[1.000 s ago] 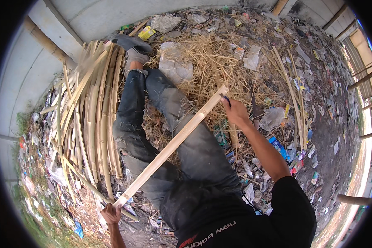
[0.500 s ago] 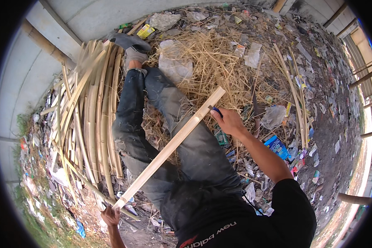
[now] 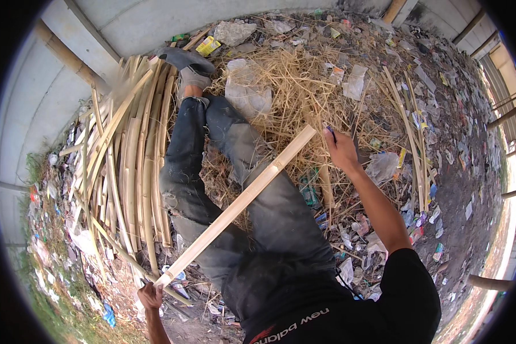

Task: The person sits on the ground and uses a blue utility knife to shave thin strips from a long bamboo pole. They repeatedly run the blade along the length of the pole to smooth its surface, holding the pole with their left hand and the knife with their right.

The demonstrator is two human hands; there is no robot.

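A long pale split bamboo strip (image 3: pixel 235 209) lies slantwise across my thighs, its lower end at the left and its upper end over the straw. My left hand (image 3: pixel 150 295) is closed round the lower end. My right hand (image 3: pixel 342 150) is just right of the upper end, apart from it, with its fingers closed on a small tool with a dark blue handle (image 3: pixel 330 135). The tool's working end is too small to make out. My legs in torn dark trousers (image 3: pixel 281 215) stretch forward under the strip.
A stack of split bamboo strips (image 3: pixel 135 166) lies left of my legs. Straw-like shavings (image 3: pixel 298 86) cover the ground ahead. More thin strips (image 3: pixel 407 135) lie at the right among scattered litter. A pale panel wall (image 3: pixel 149 26) stands behind the stack.
My right hand with the blue-handled tool has moved right, off the strip's upper end. The strip and my left hand have stayed nearly in place.
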